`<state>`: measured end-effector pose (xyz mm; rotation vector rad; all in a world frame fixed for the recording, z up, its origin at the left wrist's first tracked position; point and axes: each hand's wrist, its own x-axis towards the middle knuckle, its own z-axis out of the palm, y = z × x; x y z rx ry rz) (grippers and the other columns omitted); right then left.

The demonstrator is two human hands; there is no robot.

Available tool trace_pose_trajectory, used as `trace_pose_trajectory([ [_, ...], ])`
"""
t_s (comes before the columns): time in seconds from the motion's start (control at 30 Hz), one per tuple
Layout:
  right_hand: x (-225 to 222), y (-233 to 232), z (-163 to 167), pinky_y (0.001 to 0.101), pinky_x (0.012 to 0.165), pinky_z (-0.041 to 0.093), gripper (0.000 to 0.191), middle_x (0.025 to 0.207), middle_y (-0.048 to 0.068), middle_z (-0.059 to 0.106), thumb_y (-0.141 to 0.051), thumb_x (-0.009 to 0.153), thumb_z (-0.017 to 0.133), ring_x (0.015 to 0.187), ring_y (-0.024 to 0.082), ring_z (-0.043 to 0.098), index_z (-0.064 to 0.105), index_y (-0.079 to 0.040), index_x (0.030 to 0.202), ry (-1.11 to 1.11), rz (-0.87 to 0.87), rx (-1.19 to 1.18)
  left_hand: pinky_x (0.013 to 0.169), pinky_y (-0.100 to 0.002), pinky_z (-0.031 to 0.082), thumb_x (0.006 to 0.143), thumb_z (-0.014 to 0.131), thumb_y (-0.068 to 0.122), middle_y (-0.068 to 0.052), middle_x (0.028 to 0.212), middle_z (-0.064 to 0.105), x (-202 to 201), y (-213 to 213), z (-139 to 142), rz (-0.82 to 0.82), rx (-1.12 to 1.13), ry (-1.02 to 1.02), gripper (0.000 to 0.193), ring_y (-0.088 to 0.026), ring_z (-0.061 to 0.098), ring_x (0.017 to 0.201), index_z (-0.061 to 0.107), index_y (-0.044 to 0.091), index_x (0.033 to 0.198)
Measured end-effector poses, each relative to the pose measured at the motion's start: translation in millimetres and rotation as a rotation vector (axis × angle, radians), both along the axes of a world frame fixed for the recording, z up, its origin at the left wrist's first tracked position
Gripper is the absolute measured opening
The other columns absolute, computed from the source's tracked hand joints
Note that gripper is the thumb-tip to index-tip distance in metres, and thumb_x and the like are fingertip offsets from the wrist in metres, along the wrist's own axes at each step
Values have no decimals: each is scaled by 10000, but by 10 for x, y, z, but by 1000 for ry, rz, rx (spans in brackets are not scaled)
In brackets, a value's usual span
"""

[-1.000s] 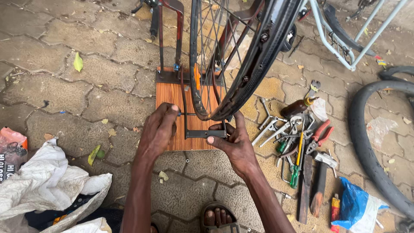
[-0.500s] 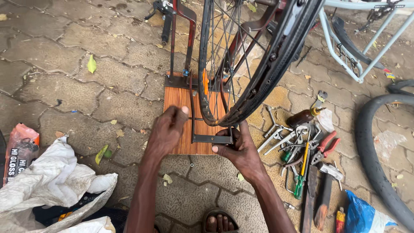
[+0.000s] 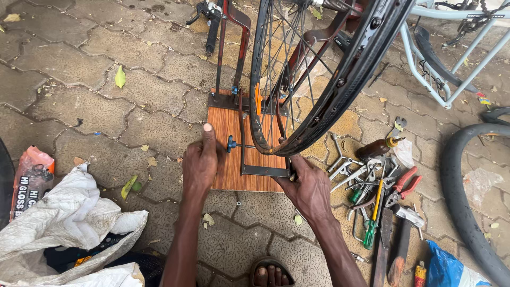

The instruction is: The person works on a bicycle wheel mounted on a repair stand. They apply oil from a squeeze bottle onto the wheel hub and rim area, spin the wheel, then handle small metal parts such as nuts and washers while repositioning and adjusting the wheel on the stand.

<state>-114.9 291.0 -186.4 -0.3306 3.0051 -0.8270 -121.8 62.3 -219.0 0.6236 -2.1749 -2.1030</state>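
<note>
While hands brace it, black spoked wheel (image 3: 319,79), upright

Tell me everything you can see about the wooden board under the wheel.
The board is a flat, reddish-brown rectangle with a wood-grain look, lying on the paving. A dark metal stand is fixed on it, holding the wheel upright. The left hand rests on its left edge; the right hand grips the stand's front bar at its near right corner.
</note>
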Motion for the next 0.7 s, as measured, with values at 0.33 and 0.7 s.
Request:
trace_pose_trajectory([
  [0.33,-83,4,65,544,1041,337,837,1240,103,593,-305,668,900,1183,331,477,541,-141,1406,318,216,53,398,-227,465,1055,297,725,-68,689,655,10,74,-28,119,-211,129,818,-75,586,525,707,45,862],
  [0.7,-133,19,28,552,1215,224,811,1479,52,554,-180,742,855,1427,285,424,498,-165,1470,254,336,11,341,-309,374,1043,388,634,-39,622,604,145,141,-30,214,100,-109,667,-136,515,383,664,99,755],
])
